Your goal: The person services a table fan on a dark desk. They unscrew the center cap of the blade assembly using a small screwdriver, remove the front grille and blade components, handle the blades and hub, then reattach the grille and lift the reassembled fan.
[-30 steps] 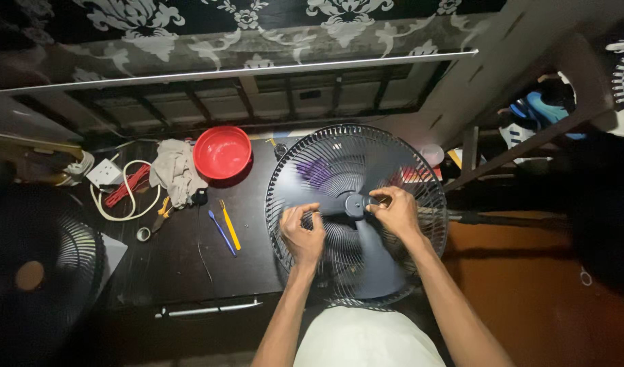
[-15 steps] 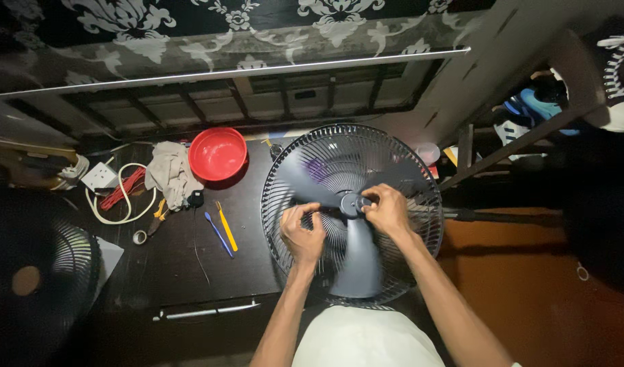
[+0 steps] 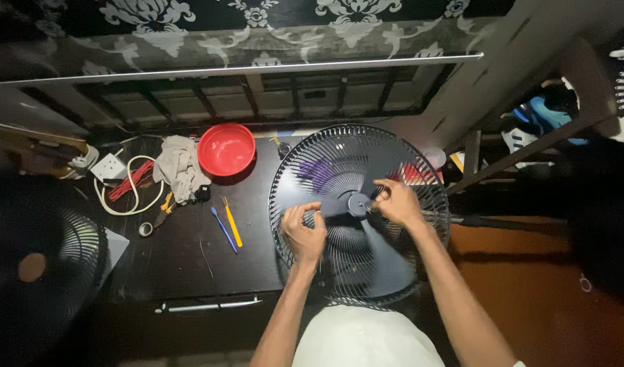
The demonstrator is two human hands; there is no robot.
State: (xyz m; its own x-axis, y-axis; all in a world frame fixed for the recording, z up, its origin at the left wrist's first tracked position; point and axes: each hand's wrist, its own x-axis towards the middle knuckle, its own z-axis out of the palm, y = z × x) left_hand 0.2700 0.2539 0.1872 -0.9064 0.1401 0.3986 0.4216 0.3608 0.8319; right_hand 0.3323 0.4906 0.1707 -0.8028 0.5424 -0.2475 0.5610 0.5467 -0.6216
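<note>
A second fan (image 3: 33,265) runs off the frame's left edge. The left hand (image 3: 304,231) and right hand (image 3: 397,202) hide part of a fan blade (image 3: 386,261); each grip's fingertips stay unseen.

A black fan (image 3: 359,211) lies on the dark desk (image 3: 162,265). The left hand (image 3: 304,230) grips one blade beside the hub (image 3: 359,203), while the right hand (image 3: 395,202) pinches at the hub's other side. A red bowl (image 3: 227,149), a grey rag (image 3: 178,168) and coiled cable (image 3: 128,187) lie to the left.
</note>
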